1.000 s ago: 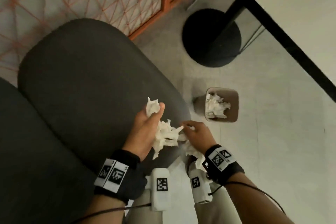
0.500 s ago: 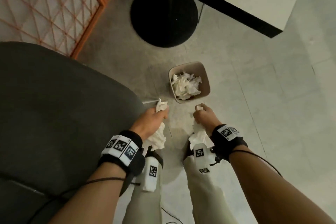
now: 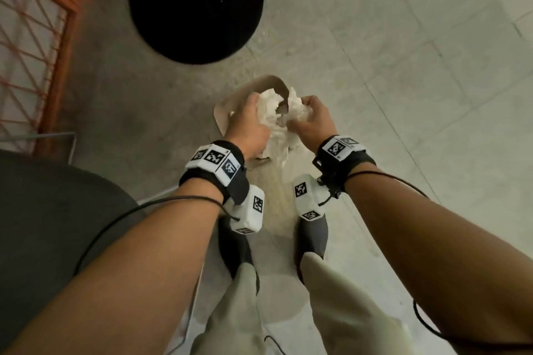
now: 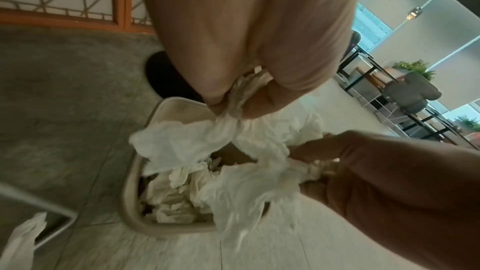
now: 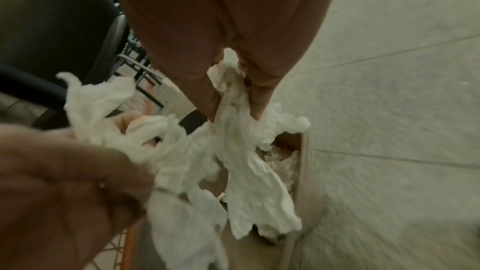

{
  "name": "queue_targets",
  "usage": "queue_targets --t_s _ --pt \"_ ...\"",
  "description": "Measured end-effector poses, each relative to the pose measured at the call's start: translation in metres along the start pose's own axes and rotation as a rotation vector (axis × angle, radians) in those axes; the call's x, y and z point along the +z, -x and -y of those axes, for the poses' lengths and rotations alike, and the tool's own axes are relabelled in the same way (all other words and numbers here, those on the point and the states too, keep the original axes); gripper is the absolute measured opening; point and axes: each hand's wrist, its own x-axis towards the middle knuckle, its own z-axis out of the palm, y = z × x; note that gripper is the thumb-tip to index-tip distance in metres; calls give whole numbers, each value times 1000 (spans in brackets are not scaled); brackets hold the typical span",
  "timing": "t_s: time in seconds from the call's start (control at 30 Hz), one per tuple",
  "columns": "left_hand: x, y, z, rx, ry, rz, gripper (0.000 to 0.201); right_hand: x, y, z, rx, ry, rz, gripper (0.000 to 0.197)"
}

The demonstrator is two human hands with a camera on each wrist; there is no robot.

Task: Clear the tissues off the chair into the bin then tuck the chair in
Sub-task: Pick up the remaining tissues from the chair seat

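Note:
Both hands hover over the small beige bin (image 3: 261,84) on the floor. My left hand (image 3: 247,121) grips a crumpled white tissue (image 4: 182,141), which hangs over the bin's opening. My right hand (image 3: 310,118) grips another bunch of white tissue (image 5: 249,163) beside it. In the left wrist view the bin (image 4: 135,171) holds several crumpled tissues (image 4: 176,196). The dark grey chair seat (image 3: 52,225) lies at the lower left, with no tissue showing on the part in view. One more tissue (image 4: 23,239) lies at the lower left of the left wrist view, by a metal chair leg.
A round black table base (image 3: 196,6) stands just beyond the bin. An orange lattice screen (image 3: 31,37) runs along the left. My two feet (image 3: 310,242) stand close behind the bin on the pale concrete floor (image 3: 418,95).
Both hands have carried their tissues from the chair seat's edge forward and down to the bin's mouth. The view has swung from the chair to the floor.

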Motion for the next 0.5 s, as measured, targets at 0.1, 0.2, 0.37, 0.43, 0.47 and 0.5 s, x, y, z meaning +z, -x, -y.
queue_targets --t_s 0.1,0.2,0.37,0.43,0.47,0.5 --pt "10 -33 13 115 24 -158 50 8 -30 -3 -79 23 -45 40" --pt "20 -57 35 139 69 -201 51 24 -50 -9 -118 59 -12 45" --pt "26 -81 67 31 -332 50 41 55 -74 -24 -149 413 156 46" --pt "24 -86 72 38 -573 170 43 62 -79 -28 -146 563 230 41" --pt "23 -86 73 30 -643 204 44 63 -80 -29 -144 618 253 40" --pt "22 -86 74 27 -693 211 45 64 -79 -29 -139 655 268 41"
